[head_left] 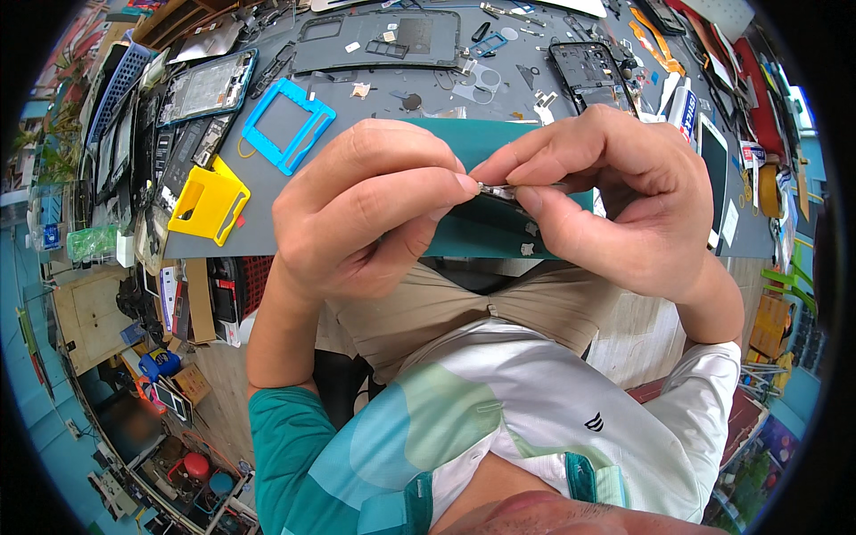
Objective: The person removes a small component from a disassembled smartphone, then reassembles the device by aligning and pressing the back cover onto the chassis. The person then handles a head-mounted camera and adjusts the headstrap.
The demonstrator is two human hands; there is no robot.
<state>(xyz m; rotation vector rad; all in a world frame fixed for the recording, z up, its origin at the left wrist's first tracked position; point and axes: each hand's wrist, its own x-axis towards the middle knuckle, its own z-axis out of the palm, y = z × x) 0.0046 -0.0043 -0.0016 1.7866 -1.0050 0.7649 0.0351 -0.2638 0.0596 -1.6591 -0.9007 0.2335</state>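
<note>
Scattered phone parts crowd the grey counter (259, 229), with a blue rectangular plastic frame (261, 145) and a bright yellow plastic stand (227, 192) off to my left, and a black phone housing (593, 76) beyond my right knuckles. What I am working on, a small thin dark piece with a silvery edge (502, 193), is up in the air above the flat teal mat (486, 241), between my two hands. My right grip (637, 201) is closed in a pinch, thumb on the near side and fingers on the far side of that piece. My left grip (357, 205) is drawn in close, its index tip at the piece's left end; whether the thumb behind is pressing on it too, I cannot tell. Something this slim, I judge, wants steadiness more than strength: the right pinch should anchor it while the left fingertip does the fine work in small, even pushes, since a hard squeeze or twist could bend it. Staying low over the mat would give a dropped part somewhere plain to land, though the small whitish scraps (528, 250) lying near its front edge could be confused with it.
</note>
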